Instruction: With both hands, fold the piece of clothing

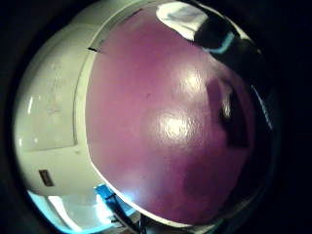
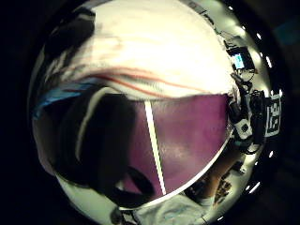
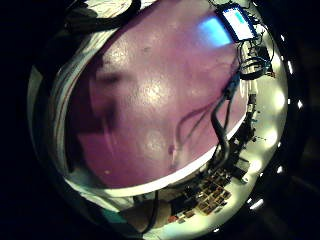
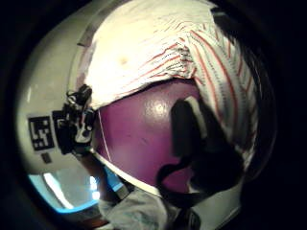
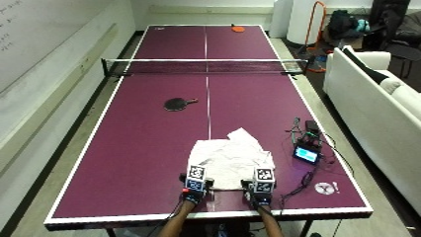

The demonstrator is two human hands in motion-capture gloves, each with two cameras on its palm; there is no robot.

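From the outside view, the person stood at the near end of a big purple surface (image 5: pixel 131 128), a ping-pong table with a net (image 5: pixel 205 66) across the middle. A white shirt (image 5: pixel 230 159) with thin red stripes lay flat but a bit crumpled near that end, on the middle line. The left hand (image 5: pixel 194 193) and the right hand (image 5: pixel 262 195) sat at the shirt's near edge, one at each corner. I could not tell from here if the fingers were holding the cloth. A black paddle (image 5: pixel 176 103) lay well away, closer to the net, and a small screen (image 5: pixel 307 154) with wires sat just beside the shirt on the person's right.

The left little finger side view showed mostly the bare purple surface (image 1: pixel 165 126) and no cloth.

In the left thumb side view, the shirt (image 2: pixel 154 51) was close to the palm. Dark fingers (image 2: pixel 93 140) curved below it, but they did not clearly pinch it, so I could not tell their state.

The right little finger side view showed the purple surface (image 3: pixel 160 100) and a strip of striped cloth (image 3: pixel 60 100) at one side.

In the right thumb side view, the shirt (image 4: pixel 158 52) spread out close by, and a dark finger (image 4: pixel 192 134) curled near its edge. I could not tell if it gripped.

I think the fold was just starting. Next, both hands would need to grip the near corners and lift them over together, keeping the edge straight.
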